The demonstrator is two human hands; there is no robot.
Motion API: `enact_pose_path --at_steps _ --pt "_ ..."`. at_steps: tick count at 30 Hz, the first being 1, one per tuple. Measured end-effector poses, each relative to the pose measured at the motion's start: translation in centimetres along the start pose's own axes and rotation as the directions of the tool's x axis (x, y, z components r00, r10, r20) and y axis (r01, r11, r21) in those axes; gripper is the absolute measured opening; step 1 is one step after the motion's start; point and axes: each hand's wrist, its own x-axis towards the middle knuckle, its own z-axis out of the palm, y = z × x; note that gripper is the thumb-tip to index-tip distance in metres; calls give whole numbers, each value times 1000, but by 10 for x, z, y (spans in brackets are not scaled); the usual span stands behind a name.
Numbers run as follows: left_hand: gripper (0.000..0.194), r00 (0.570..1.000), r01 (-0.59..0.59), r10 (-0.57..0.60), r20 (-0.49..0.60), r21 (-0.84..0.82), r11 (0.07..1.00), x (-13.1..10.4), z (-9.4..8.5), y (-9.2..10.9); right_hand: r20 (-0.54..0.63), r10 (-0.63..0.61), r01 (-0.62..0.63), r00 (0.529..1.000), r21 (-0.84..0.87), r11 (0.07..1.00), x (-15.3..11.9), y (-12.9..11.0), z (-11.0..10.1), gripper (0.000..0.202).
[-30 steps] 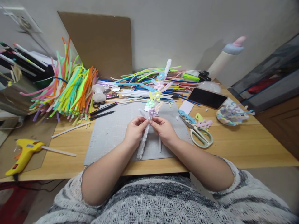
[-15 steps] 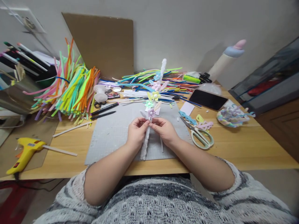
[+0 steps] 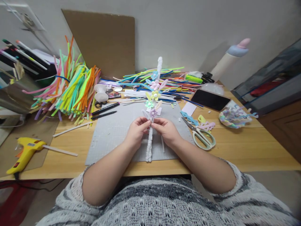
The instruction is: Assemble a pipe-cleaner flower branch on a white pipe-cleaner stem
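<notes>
Between my hands stands a white braided pipe-cleaner band (image 3: 149, 146), nearly upright, with pastel flowers and leaves along its upper part. My left hand (image 3: 138, 128) pinches it from the left, just under a purple flower (image 3: 153, 112). From the other side my right hand (image 3: 166, 129) pinches the same spot, thumbs almost touching. Above sit a green flower (image 3: 149, 104), a yellow flower (image 3: 155, 95), a pink flower (image 3: 155, 84) and a blue flower (image 3: 154, 75). A thin pale strip (image 3: 163, 144) shows beside my right hand; whether I hold it I cannot tell.
A grey cutting mat (image 3: 110, 138) lies below my hands. Scissors (image 3: 203, 138), a phone (image 3: 210, 99) and a braided pastel piece (image 3: 235, 117) are on the right. Bundled pipe cleaners (image 3: 72, 88), markers (image 3: 105, 109) and a yellow glue gun (image 3: 27, 153) occupy the left.
The flowered band has tilted more upright: its top has swung left and its lower end a little right. Both hands keep their pinch just below the purple flower.
</notes>
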Motion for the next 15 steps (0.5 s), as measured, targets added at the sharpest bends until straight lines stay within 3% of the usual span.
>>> enact_pose_path --at_steps 4,7,9,12,15 --pt "25 994 -107 109 -18 106 989 -1 0 6 -4 0 0 1000 -22 1000 -1 0 -1 23" --pt "20 994 -105 103 23 66 992 -2 -2 11 35 34 -33 999 -25 999 -1 -2 -2 24" --pt "20 996 -86 87 19 -48 995 0 -5 17 97 76 -77 992 -1 997 -2 -3 -4 24" --pt "23 994 -88 76 -74 -187 978 5 -15 31 236 174 -185 956 25 983 -3 -3 -7 24" --pt "21 998 -50 43 -49 -131 990 13 -26 42 345 240 -266 907 29 964 -4 -3 -11 23"
